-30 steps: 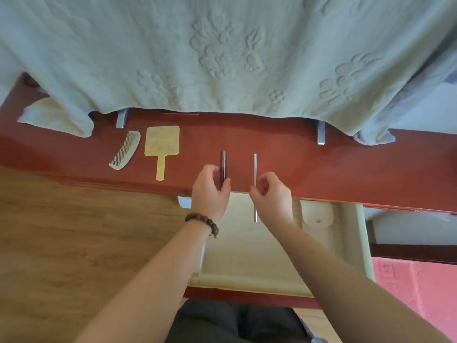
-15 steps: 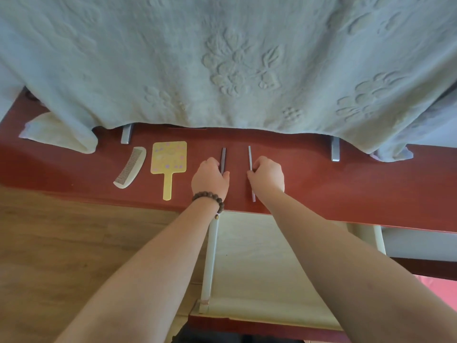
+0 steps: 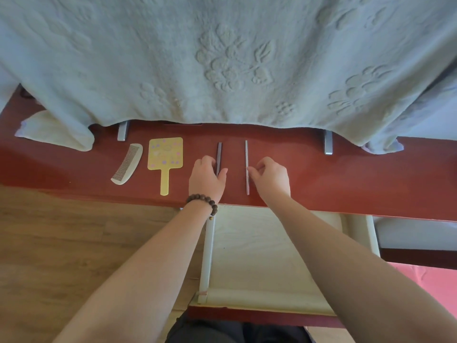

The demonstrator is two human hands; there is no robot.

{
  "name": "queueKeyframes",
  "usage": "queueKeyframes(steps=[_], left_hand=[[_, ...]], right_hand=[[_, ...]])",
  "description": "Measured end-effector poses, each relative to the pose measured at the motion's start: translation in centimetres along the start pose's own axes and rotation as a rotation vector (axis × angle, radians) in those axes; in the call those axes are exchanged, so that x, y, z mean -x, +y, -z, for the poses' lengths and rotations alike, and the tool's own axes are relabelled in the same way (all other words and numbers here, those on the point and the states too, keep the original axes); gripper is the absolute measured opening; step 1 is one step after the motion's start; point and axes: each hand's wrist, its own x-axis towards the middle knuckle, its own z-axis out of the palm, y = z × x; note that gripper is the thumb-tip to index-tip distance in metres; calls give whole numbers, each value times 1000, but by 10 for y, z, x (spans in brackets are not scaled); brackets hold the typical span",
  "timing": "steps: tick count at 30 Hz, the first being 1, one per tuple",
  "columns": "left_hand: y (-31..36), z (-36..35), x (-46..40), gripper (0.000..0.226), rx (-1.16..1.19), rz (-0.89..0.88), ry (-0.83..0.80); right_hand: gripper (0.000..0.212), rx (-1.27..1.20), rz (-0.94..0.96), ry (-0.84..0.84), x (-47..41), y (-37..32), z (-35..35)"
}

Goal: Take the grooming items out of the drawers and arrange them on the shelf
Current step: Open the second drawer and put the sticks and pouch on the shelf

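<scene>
Red-brown shelf with four grooming items in a row, both hands on the two slim ones.

Left hand (image 3: pixel 207 179) has fingers curled round the dark stick (image 3: pixel 219 157); right hand (image 3: pixel 270 178) pinches the pale thin stick (image 3: pixel 246 167) with its fingertips, and both sticks lie flat, parallel and apart. Cream comb (image 3: pixel 127 164) and yellow hand mirror (image 3: pixel 165 159) lie just beside each other to the left. An open drawer (image 3: pixel 259 256) sits below the shelf (image 3: pixel 346 184); a light blanket (image 3: pixel 222 58) hangs over its back.
</scene>
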Motion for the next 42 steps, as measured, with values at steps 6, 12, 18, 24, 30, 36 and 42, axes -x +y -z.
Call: queueKeyframes(steps=[6,12,18,24,30,36,42], left_hand=[[5,-4,37,32,-45,-168,48],[31,-22,68,35,-109,-388,140],[62,-69,87,71,-279,-576,-136],[65,-101,80,87,-560,-481,-289],[59,-107,84,82,-595,-493,-223],[58,-108,83,82,-582,-484,-208],[59,-105,83,81,-570,-475,-235]], right_hand=[[16,-92,51,76,44,60,47],[21,-20,-113,117,81,147,84],[63,256,-436,-92,78,208,75],[89,312,-510,-157,75,220,50],[74,206,-573,-75,74,216,46],[40,-136,-531,-95,79,220,55],[46,-426,-538,-258,86,213,67]])
